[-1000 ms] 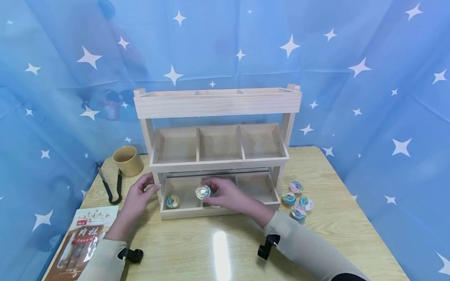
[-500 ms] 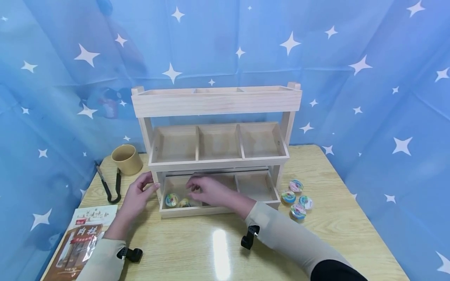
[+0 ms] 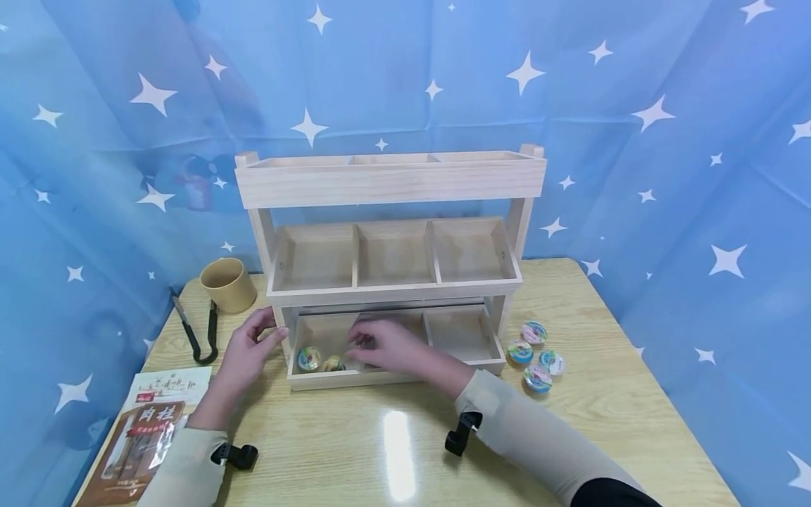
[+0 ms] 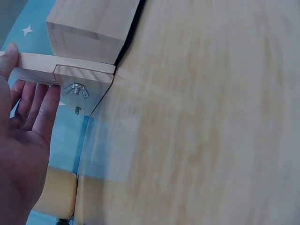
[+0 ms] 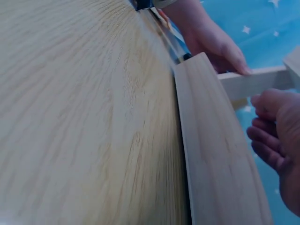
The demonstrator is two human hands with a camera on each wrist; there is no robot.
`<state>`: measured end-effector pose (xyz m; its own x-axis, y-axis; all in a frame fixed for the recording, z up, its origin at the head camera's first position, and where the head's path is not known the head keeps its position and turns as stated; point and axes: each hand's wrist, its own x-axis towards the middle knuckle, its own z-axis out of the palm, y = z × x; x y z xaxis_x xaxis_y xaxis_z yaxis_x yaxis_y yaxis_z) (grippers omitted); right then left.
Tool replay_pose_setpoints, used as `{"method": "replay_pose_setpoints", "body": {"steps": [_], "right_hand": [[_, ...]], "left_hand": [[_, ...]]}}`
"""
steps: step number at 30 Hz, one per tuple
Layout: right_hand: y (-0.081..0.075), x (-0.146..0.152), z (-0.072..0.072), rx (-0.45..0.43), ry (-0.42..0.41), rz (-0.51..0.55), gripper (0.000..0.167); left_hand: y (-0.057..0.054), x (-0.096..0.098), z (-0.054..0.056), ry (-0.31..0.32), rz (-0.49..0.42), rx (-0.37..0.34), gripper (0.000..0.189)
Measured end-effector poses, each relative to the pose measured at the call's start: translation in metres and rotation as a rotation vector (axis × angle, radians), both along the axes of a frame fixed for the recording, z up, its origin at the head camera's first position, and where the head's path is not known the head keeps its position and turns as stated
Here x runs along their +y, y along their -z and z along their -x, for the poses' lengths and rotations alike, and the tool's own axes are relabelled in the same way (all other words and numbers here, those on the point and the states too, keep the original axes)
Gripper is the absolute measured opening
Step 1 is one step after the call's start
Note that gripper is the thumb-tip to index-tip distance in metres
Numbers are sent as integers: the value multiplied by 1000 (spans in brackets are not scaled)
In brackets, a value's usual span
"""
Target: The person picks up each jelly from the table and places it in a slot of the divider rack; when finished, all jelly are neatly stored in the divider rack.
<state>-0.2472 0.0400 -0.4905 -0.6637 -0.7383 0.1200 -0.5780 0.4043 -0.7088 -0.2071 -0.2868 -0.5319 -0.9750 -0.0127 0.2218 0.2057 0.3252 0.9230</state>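
Observation:
A three-tier wooden rack [image 3: 393, 186] stands on the table, each tier split into three compartments. My left hand [image 3: 248, 350] holds its lower left post; the left wrist view has the thumb on one side of the post [image 4: 42, 63] and the fingers on the other. Over the bottom tier, near its left divider, hovers my right hand [image 3: 393, 345], fingers loosely curled around nothing. In the bottom left compartment lie two small round cups with colourful lids, one cup [image 3: 309, 359] at the left and another cup [image 3: 333, 363] beside it.
Several similar round cups [image 3: 537, 379] sit on the table right of the rack. At the left are a tan mug [image 3: 229, 285], black-handled tongs [image 3: 201, 338] and a brown-and-white packet [image 3: 142, 443]. A blue starred curtain [image 3: 405, 77] hangs behind.
My right hand has put the cup it held into the bottom left compartment and let go, then drawn back slightly to the right. The left hand stays on the post.

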Motion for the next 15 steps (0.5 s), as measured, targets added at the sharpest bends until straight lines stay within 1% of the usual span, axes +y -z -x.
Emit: {"method": "replay_pose_setpoints", "body": {"steps": [5,8,15], "right_hand": [[-4,38,-8,44,37,116,22],[-6,61,-14,100,52,165,21],[-15,121,-31,231,137,207,20]], "left_hand": [[-2,1,-1,-3,3,-5,44],[-1,0,-1,-2,4,-3,45],[0,0,-1,1,0,8,43]]}}
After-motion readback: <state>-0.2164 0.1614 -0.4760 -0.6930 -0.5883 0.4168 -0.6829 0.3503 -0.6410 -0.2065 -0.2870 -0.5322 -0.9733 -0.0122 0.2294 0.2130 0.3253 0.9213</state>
